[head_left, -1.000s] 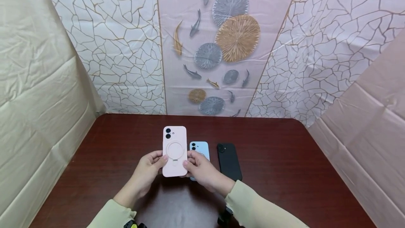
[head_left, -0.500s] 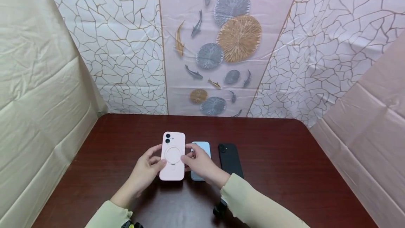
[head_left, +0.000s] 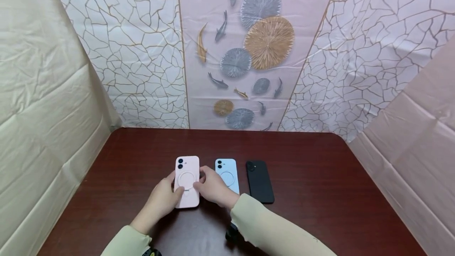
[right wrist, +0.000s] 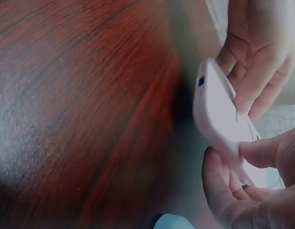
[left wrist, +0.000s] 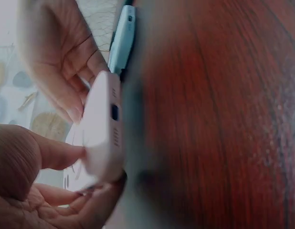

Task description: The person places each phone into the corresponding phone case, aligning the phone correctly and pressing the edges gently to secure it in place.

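Note:
A pink phone case (head_left: 192, 165) with two camera lenses and a ring on its back faces up, close over the table, left of the other phones. My left hand (head_left: 160, 198) grips its left edge, thumb on the back. On the opposite edge my right hand (head_left: 214, 188) pinches it, thumb near the ring. In the left wrist view the bottom end of the pink-cased phone (left wrist: 107, 138) shows its port, with fingers under it. The right wrist view shows the same phone (right wrist: 216, 105) tilted between both hands.
A light blue phone (head_left: 227, 169) with a ring lies just right of the pink one, its lower part behind my right hand. Farther right lies a black phone (head_left: 260, 183). All are on a dark red wooden table (head_left: 313, 169), with patterned cloth (head_left: 149, 70) hung behind.
Both hands have moved the pink-cased phone left and down toward the table, away from the blue phone. More of the blue and black phones now shows.

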The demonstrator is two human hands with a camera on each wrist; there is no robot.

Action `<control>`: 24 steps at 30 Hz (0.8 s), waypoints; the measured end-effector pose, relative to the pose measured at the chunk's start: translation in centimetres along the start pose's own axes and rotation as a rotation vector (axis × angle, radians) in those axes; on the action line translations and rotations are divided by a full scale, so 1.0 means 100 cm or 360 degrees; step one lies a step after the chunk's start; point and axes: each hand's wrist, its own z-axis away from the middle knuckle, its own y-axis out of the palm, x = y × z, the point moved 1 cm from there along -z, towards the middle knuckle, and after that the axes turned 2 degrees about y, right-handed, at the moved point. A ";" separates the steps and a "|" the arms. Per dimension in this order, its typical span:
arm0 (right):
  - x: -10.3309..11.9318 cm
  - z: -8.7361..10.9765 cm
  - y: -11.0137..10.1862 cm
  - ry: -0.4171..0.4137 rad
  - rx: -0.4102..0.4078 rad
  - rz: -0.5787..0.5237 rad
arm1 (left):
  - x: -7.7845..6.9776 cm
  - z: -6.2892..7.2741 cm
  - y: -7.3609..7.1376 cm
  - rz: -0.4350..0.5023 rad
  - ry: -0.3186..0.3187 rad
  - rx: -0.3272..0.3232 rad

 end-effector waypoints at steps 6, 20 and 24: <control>0.002 -0.004 0.001 -0.0081 -0.0022 0.0340 | -0.001 -0.003 0.003 -0.0236 0.0080 -0.0006; 0.006 -0.015 0.005 -0.0036 -0.0027 0.0689 | 0.009 -0.011 0.007 -0.0345 0.0125 0.0075; 0.004 -0.018 0.007 -0.0026 -0.0018 0.0700 | 0.016 -0.013 0.004 -0.0298 0.0074 0.0150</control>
